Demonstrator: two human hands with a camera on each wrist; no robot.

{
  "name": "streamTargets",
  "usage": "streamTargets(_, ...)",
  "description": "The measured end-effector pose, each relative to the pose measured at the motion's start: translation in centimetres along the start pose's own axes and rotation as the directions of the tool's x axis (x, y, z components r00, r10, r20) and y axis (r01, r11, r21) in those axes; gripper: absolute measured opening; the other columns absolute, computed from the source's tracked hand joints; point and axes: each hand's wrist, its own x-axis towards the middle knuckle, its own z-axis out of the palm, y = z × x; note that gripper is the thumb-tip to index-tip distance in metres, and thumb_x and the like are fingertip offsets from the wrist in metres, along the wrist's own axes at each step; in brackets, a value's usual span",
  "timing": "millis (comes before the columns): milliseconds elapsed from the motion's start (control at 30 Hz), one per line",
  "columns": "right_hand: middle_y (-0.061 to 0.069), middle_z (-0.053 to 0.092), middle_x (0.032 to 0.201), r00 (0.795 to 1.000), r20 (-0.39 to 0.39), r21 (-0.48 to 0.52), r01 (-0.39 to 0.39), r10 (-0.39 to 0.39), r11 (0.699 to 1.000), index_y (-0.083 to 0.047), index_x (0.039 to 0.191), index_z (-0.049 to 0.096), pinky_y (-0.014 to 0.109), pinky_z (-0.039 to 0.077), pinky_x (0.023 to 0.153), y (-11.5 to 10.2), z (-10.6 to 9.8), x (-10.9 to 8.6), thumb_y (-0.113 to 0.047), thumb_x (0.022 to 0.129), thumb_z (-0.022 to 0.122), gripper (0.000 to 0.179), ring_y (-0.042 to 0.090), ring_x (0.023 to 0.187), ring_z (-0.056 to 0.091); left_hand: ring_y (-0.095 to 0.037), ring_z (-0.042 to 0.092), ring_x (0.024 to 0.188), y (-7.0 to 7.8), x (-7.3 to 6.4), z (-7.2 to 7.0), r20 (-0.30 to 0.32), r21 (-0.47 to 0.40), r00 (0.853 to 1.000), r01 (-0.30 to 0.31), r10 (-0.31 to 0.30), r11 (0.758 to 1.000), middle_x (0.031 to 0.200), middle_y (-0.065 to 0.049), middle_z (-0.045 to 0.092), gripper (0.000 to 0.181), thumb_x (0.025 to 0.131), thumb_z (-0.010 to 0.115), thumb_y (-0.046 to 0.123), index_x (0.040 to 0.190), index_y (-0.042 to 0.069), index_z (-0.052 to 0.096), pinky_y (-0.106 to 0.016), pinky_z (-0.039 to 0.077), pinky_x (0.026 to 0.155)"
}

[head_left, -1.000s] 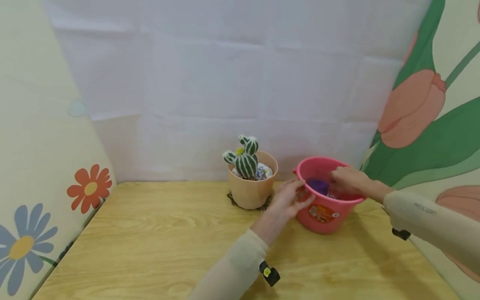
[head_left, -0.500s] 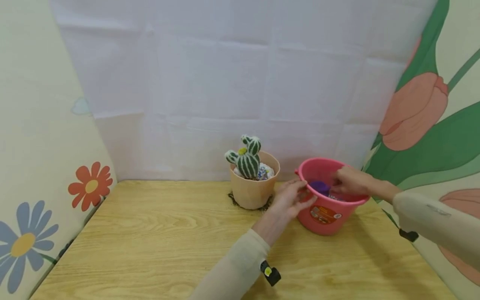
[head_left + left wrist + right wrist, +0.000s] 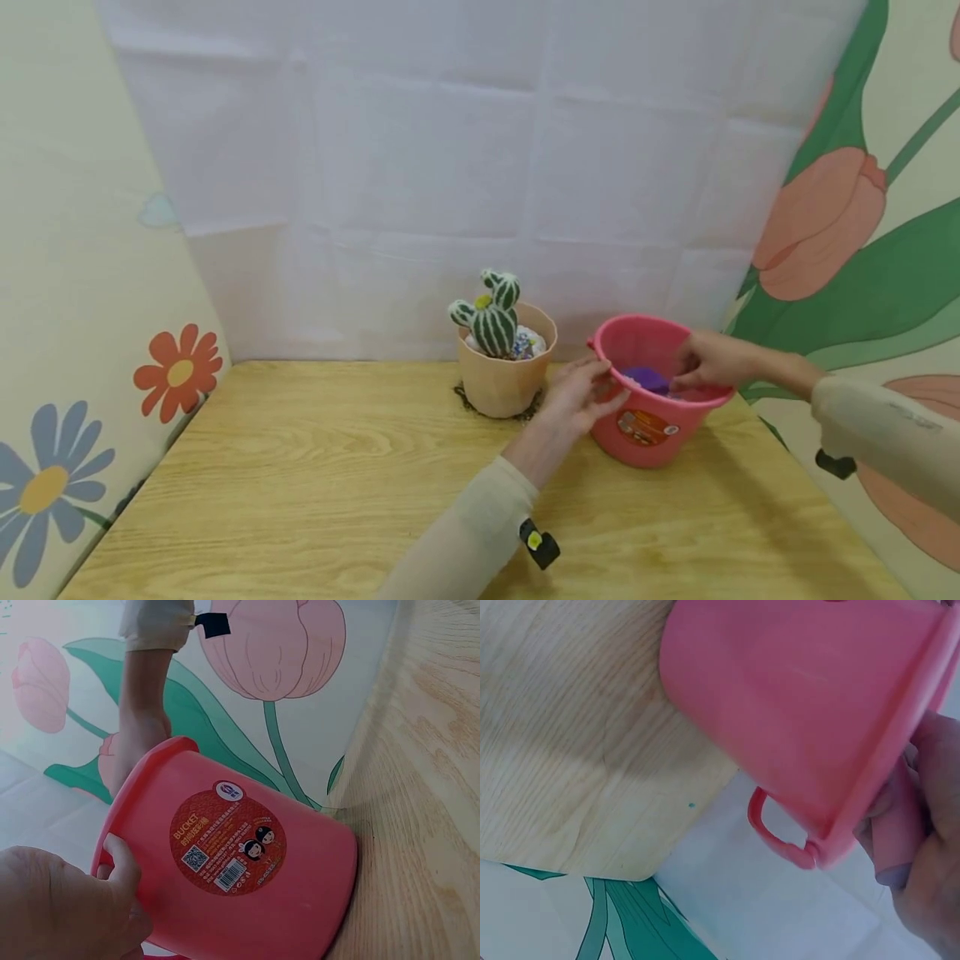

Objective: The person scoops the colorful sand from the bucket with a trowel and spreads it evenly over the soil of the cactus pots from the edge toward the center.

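Right hand is closed on a handle inside the pink bucket, left hand keeps the rim

The right hand (image 3: pixel 716 358) reaches over the right side of the pink bucket (image 3: pixel 637 454), with its fingers curled around a handle (image 3: pixel 900 832) near the rim. Just left of these fingers, inside the bucket, lies a purple tool (image 3: pixel 647 380); whether the handle belongs to it, I cannot tell. The left hand (image 3: pixel 577 396) grips the rim at the opposite side, thumb and fingers bent over the edge.

The bucket stands upright on the wooden table (image 3: pixel 315 467), near its right edge and back corner. Its side loop (image 3: pixel 780 844) stands out below the rim. To the left, separated by a narrow gap, is the peach pot (image 3: pixel 501 387) with a knitted cactus (image 3: pixel 493 332). Behind them hangs the white cloth (image 3: pixel 420 167), close to both. The widest room is on the table's left part and in front, toward the person.
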Motion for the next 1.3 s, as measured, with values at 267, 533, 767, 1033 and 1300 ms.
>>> streamTargets(267, -0.009, 0.053, 0.057, 0.992, 0.092, 0.076, -0.090, 0.083, 0.993, -0.011, 0.071, 0.068, 0.020, 0.038, 0.044, -0.4, -1.3, 0.0, -0.021, 0.094, 0.076, 0.026, 0.003, 0.047, 0.047, -0.033, 0.065, 0.109, 0.3, 0.1, -0.3, 0.002, -0.001, 1.000, -0.005, 0.005, 1.000, 0.114, -0.020, 0.067, 0.036, 0.093, 0.067, 0.000, 0.129, -0.002, 0.063, -0.042, 0.059, 0.083)
streamTargets(533, -0.003, 0.054, 0.054, 0.971, 0.192, 0.169, -0.176, 0.143, 0.970, -0.007, 0.071, 0.067, 0.019, 0.040, 0.041, -0.2, -2.0, -0.1, -0.019, 0.096, 0.073, 0.028, 0.007, 0.042, 0.048, -0.038, 0.060, 0.119, 0.2, -0.1, -0.3, -0.004, -0.001, 1.000, 0.003, -0.003, 1.000, 0.116, -0.021, 0.066, 0.037, 0.093, 0.067, -0.001, 0.130, -0.002, 0.063, -0.041, 0.059, 0.082)
streamTargets(767, 0.001, 0.055, 0.057, 0.967, 0.198, 0.219, -0.202, 0.159, 0.955, -0.008, 0.074, 0.066, 0.022, 0.044, 0.043, 0.1, -2.7, -0.3, -0.021, 0.098, 0.070, 0.028, 0.010, 0.045, 0.048, -0.033, 0.064, 0.110, 0.3, -0.1, -0.3, 0.006, 0.001, 1.000, -0.009, 0.009, 1.000, 0.116, -0.021, 0.066, 0.033, 0.093, 0.068, 0.000, 0.125, -0.001, 0.067, -0.042, 0.059, 0.083)
streamTargets(1033, 0.003, 0.052, 0.056, 0.977, 0.155, 0.322, -0.191, 0.147, 0.927, -0.002, 0.080, 0.068, 0.024, 0.045, 0.042, 1.5, -2.6, -1.7, -0.019, 0.101, 0.066, 0.027, 0.009, 0.046, 0.046, -0.031, 0.066, 0.104, -0.1, -0.3, 0.2, 0.008, 0.010, 1.000, -0.001, 0.001, 1.000, 0.113, -0.020, 0.068, 0.036, 0.094, 0.066, -0.002, 0.130, -0.002, 0.064, -0.042, 0.059, 0.083)
streamTargets(1300, 0.018, 0.050, 0.059, 0.974, 0.163, 0.436, -0.215, 0.159, 0.874, 0.009, 0.087, 0.065, 0.022, 0.044, 0.044, 1.6, -2.6, -2.0, -0.016, 0.104, 0.061, 0.031, 0.011, 0.047, 0.045, -0.031, 0.067, 0.103, -0.1, -0.2, 0.2, -0.005, 0.019, 1.000, -0.015, 0.015, 1.000, 0.111, -0.019, 0.068, 0.028, 0.094, 0.064, -0.003, 0.122, 0.001, 0.069, -0.042, 0.060, 0.082)
